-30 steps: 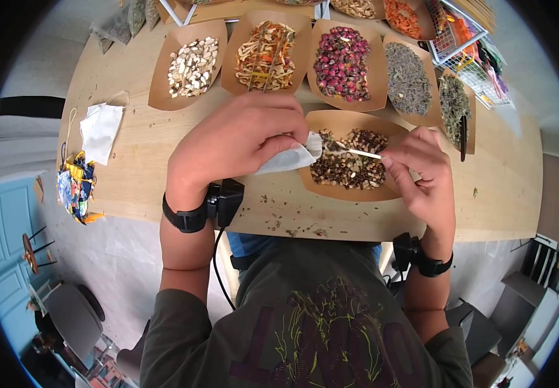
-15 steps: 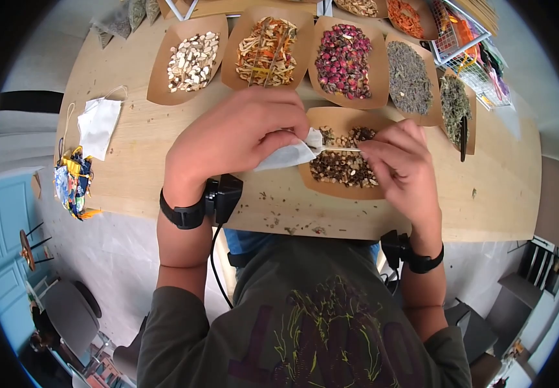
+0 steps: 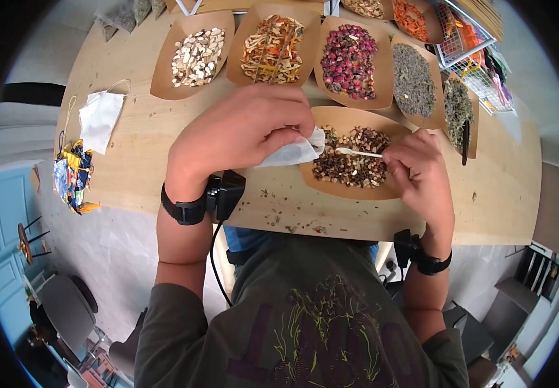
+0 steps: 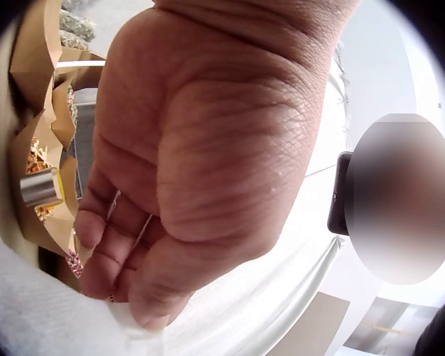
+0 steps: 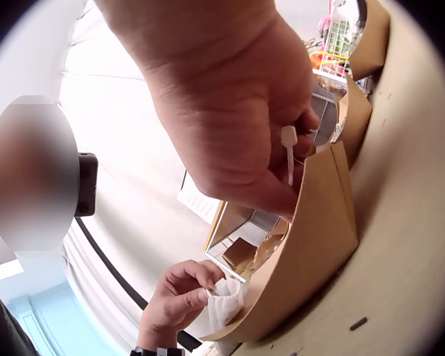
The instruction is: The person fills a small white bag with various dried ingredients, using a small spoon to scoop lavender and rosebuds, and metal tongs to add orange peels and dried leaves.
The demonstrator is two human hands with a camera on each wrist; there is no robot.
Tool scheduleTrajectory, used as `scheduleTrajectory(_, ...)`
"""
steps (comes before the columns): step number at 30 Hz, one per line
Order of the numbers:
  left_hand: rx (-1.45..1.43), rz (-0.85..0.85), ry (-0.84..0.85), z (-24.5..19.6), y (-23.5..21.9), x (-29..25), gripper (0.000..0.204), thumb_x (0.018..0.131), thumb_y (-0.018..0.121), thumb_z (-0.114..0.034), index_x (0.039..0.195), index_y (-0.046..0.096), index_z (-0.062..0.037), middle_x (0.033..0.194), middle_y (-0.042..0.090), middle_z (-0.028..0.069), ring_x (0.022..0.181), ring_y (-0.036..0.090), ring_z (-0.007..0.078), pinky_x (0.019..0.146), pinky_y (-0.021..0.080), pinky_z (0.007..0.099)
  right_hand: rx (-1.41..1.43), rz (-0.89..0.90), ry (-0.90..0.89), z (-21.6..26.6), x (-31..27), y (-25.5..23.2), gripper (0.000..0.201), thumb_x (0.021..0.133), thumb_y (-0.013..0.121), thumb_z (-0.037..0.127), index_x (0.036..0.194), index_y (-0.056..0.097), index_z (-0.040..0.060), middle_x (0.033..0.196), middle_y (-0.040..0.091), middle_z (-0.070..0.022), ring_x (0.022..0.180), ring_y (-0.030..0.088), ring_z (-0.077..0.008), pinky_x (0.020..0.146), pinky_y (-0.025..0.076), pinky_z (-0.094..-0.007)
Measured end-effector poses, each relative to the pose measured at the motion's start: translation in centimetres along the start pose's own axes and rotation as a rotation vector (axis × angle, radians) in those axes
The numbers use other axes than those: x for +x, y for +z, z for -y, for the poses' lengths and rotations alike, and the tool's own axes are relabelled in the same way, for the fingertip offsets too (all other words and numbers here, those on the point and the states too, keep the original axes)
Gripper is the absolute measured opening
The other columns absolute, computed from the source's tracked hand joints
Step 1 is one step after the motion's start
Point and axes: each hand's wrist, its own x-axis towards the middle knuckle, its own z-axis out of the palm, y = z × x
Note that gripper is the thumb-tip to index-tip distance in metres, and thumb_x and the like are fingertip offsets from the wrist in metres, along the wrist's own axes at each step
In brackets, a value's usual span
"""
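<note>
My left hand point(image 3: 247, 132) pinches the rim of a white cloth pouch point(image 3: 291, 154), its mouth turned toward the right. In the right wrist view the pouch point(image 5: 226, 304) stands at the end of a brown paper tray point(image 5: 311, 245), pinched between thumb and fingers. Between the thumb and fingers of my right hand point(image 3: 427, 171) is the handle of a small pale spoon point(image 3: 362, 153). The spoon's bowl points left, a little apart from the pouch mouth. Dark and tan dried bits point(image 3: 350, 171) fill the tray beneath it.
Behind stand paper trays of pale slices point(image 3: 198, 57), mixed strips with tongs point(image 3: 272, 52), rosebuds point(image 3: 349, 61), and greyish herbs point(image 3: 415, 81). Another white pouch point(image 3: 101, 121) and a colourful fabric bundle point(image 3: 74, 174) lie at the left. Wire baskets point(image 3: 477, 68) stand at the back right.
My right hand moved the loaded spoon left to the pouch mouth, then drew it back right over the tray, its bowl now looking bare. The left hand has kept its hold on the pouch.
</note>
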Motion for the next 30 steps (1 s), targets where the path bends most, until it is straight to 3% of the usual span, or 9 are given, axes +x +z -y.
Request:
scheduleTrajectory(12,-0.012,0.004,-0.018,0.0,0.1,-0.1,0.009,0.095,0.077,-0.004,0.102,0.072,-0.0022,0.103,0.07,0.0097,0.096,0.069,0.0336,0.083,0.055,0.0423,-0.011,0.103,-0.028,0.9,-0.1,1.2,0.013,0.08,0.077,-0.004,0.09,0.078,0.0051,0.081,0.068,-0.0068,0.089,0.06,-0.0298,0.089,0.043,-0.0423)
scheduleTrajectory(23,0.001,0.001,-0.004,0.0,0.0,-0.1,0.009,0.095,0.077,-0.005,0.102,0.072,-0.0023,0.102,0.07,0.0098,0.095,0.069,0.0339,0.082,0.055,0.0422,0.23,0.0,0.004,-0.1,-0.2,1.1,0.009,0.086,0.08,-0.002,0.093,0.079,0.0046,0.079,0.069,-0.0049,0.088,0.06,-0.027,0.089,0.043,-0.0424)
scheduleTrajectory(30,-0.007,0.017,-0.013,-0.2,0.0,0.1,0.009,0.094,0.077,-0.002,0.102,0.072,-0.0025,0.103,0.07,0.0098,0.096,0.07,0.0335,0.082,0.055,0.042,0.114,-0.067,-0.03,2.4,1.9,0.3,0.011,0.086,0.08,-0.001,0.095,0.08,0.0048,0.083,0.07,-0.0045,0.087,0.059,-0.0264,0.086,0.041,-0.0416)
